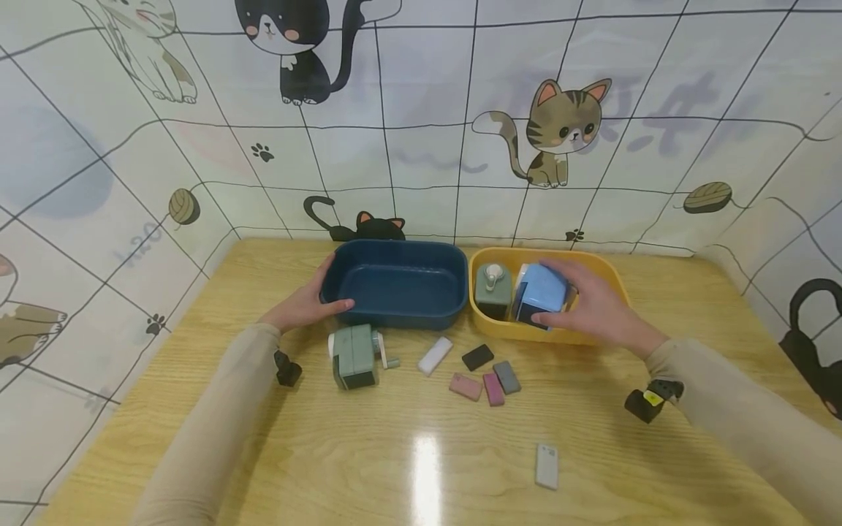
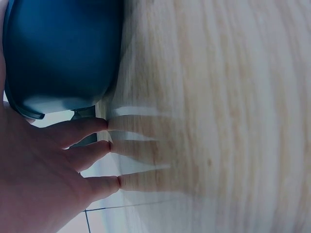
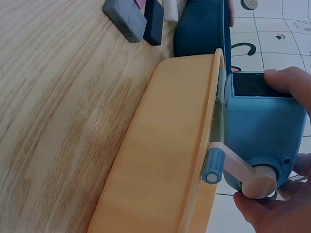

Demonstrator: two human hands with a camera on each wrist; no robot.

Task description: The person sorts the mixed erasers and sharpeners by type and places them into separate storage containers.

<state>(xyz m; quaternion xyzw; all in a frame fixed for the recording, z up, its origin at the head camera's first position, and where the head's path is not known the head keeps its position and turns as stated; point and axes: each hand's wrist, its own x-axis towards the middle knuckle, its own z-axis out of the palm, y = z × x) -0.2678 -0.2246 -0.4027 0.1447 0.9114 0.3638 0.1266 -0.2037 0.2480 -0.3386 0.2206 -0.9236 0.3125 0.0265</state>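
"Starting at the left, what's by the navy tub (image 1: 395,288)?"

"The left hand (image 1: 304,302), at its left end: thumb laid over the rim, the other fingers straight and spread, loosely touching it."

"And the first green sharpener (image 1: 355,352)?"

"On the table (image 1: 316,453), just in front of the navy tub's left half, crank pointing right."

"Then the small blocks?"

"A white block (image 1: 435,356) near the navy tub's right front, then, just past that corner, a pink block (image 1: 465,386), a black block (image 1: 477,357), a magenta block (image 1: 494,389) and a grey block (image 1: 506,377)."

"The yellow tub (image 3: 155,131)?"

"Right beside the navy tub, on its right — a second green sharpener (image 1: 493,296) stands inside. A pale block (image 1: 547,466) lies well in front, off to the navy tub's right."

"And the right hand (image 1: 598,303)?"

"Farthest right of the navy tub, gripping the blue sharpener (image 1: 544,288) at the yellow tub — whether that touches the bottom, I can't tell."
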